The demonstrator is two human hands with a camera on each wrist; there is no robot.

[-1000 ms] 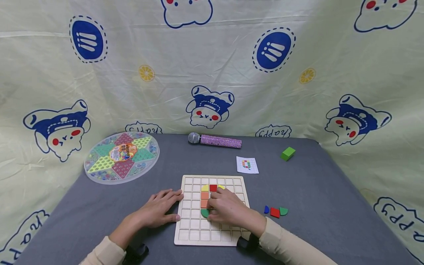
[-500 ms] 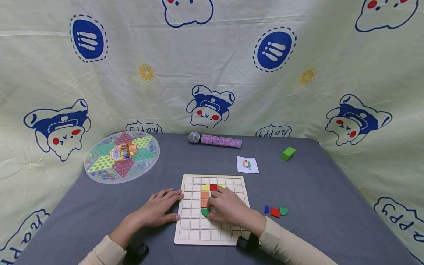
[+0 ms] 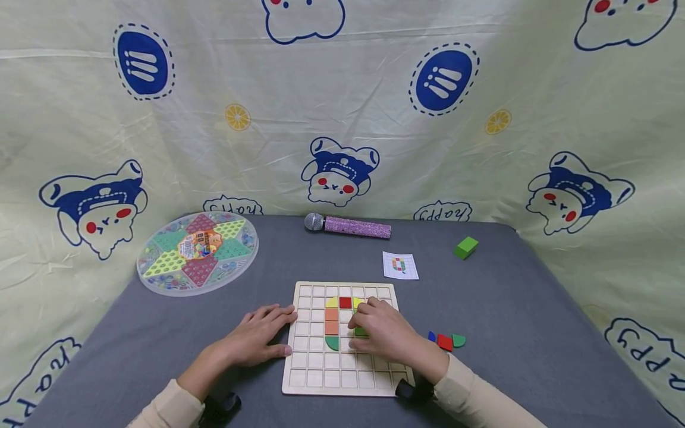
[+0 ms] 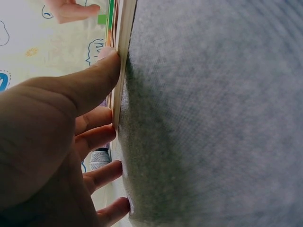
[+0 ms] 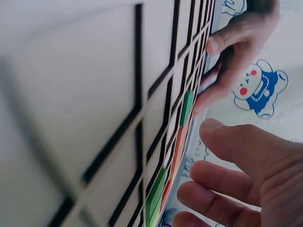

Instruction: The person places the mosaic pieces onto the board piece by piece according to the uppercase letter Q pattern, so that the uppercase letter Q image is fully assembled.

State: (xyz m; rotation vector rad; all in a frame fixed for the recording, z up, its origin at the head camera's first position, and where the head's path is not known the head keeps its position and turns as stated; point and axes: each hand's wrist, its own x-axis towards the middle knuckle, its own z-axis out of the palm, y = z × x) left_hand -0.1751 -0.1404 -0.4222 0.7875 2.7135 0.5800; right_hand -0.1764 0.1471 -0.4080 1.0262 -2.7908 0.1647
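A pale wooden grid board (image 3: 313, 377) lies on the table. In its cells sit yellow quarter-round pieces (image 3: 332, 302), a red square (image 3: 345, 302), orange squares (image 3: 332, 327), a green quarter-round piece (image 3: 332, 343) and green squares (image 3: 361, 331), partly hidden by my right hand (image 3: 386, 333). That hand hovers over the board's right half, fingers loosely bent, with nothing between thumb and fingers in the right wrist view. My left hand (image 3: 255, 336) touches the board's left edge with its thumb (image 4: 102, 75) and fingertips, the fingers spread.
Right of the board lie a blue piece (image 3: 431, 336), a red square piece (image 3: 445, 342) and a green quarter-round piece (image 3: 458, 340). Behind are a pattern card (image 3: 400, 266), a green block (image 3: 466, 248), a glittery microphone (image 3: 357, 227) and a round Chinese checkers board (image 3: 198, 254).
My right hand has shifted right and slightly up off the cells, and green squares in the right column now show. The left hand stays in place.
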